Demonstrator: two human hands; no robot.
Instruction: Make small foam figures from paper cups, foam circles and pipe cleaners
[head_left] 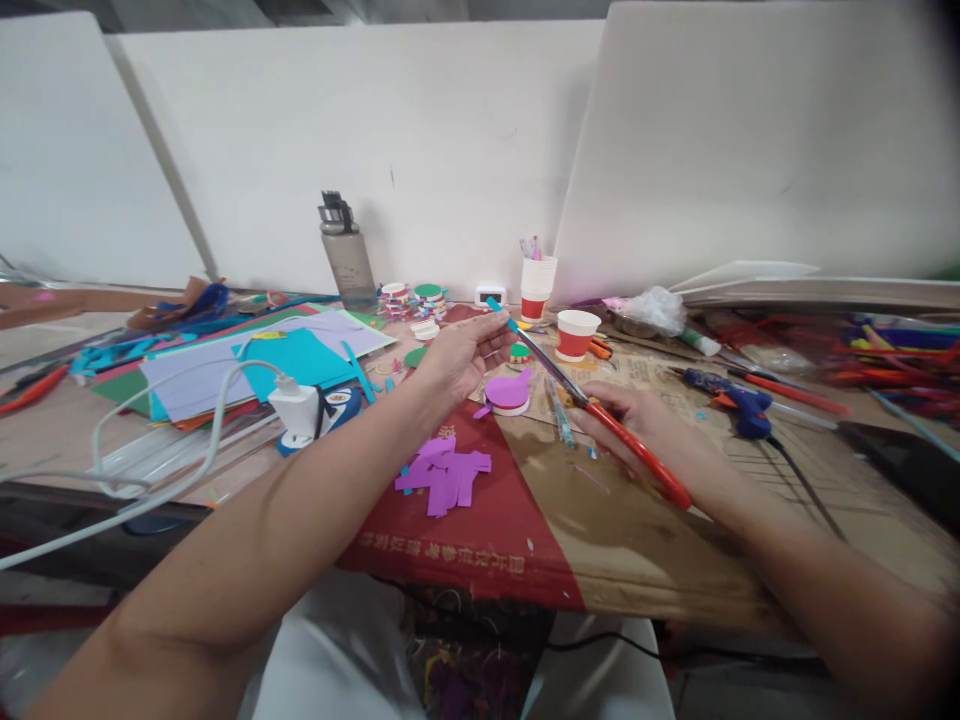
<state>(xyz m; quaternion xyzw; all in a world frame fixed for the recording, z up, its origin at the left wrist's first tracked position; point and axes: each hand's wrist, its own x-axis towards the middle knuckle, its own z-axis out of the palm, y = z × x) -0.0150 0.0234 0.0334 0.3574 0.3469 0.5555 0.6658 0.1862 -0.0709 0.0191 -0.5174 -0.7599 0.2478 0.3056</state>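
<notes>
We see white boards [420,150] standing along the back of a cluttered table [645,540], its near part covered by brown and red cardboard [480,530]. At the left lies a stack of coloured paper sheets [247,365], with a white charger [295,408] and its cable in front. A grey water bottle [347,255] stands upright against the boards. At the right rests a blue glue gun [731,400], well apart from the bottle.

Our right hand [649,430] is closed around the red handles of the scissors [600,415], whose blades point up and to the left. Our left hand [461,355] is half open, its thumb and fingers pinching a narrow teal paper strip [501,312] that meets the tip of the blades above the table.

Behind the blades stand a red-and-white paper cup [576,334] and a stack of cups [538,285] holding pens. Below the left hand lies a purple disc [508,391]; nearer us are purple paper scraps [446,475] on the red cardboard.
</notes>
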